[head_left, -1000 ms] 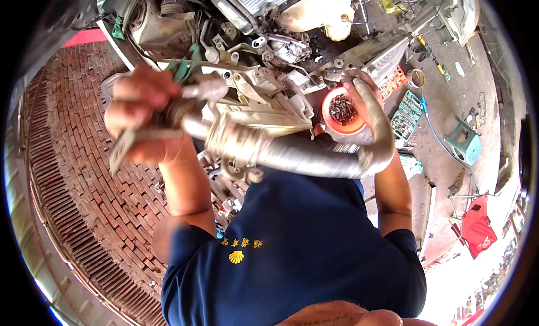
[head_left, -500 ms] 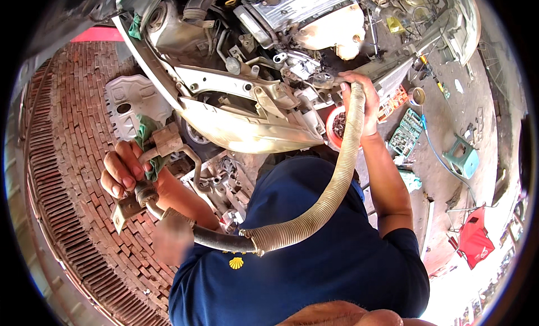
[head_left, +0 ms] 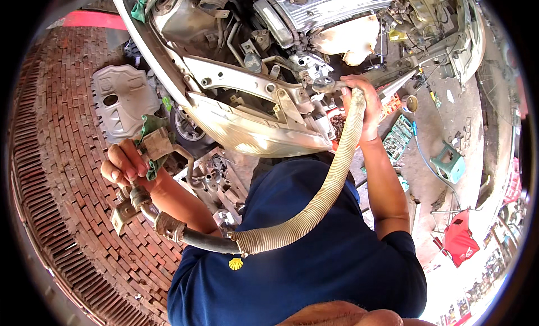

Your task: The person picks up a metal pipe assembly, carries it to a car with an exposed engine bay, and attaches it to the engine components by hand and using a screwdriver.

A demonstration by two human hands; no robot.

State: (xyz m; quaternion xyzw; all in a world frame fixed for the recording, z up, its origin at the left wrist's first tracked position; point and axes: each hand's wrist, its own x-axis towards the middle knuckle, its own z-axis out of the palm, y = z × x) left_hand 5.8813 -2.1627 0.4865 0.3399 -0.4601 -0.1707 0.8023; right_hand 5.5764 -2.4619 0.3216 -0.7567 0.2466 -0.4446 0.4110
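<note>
A long hose (head_left: pixel 306 216) with a tan ribbed sleeve and a bare black section bows across the front of my dark blue shirt. My right hand (head_left: pixel 368 110) is closed around its upper end, where a metal fitting (head_left: pixel 325 83) sticks out toward the engine bay. At the left, my left hand (head_left: pixel 128 162) grips the hose's metal pipe end, fingers curled round it. A green rag (head_left: pixel 152 125) is bunched against that hand, beside a metal block and a bent pipe (head_left: pixel 188 164). A bracket (head_left: pixel 122 214) hangs below the fingers.
Ahead stands a car's opened front with its engine (head_left: pixel 331 9) and a headlight (head_left: pixel 247 132). A grey cover plate (head_left: pixel 124 101) lies on brick paving at the left. Rightward are a socket set (head_left: pixel 397 136), a green stool (head_left: pixel 449 160) and a red folding seat (head_left: pixel 461 239).
The view has shifted slightly, so the car sits a little further right and lower. Both hands keep their grip on the hose, nearly in place.
</note>
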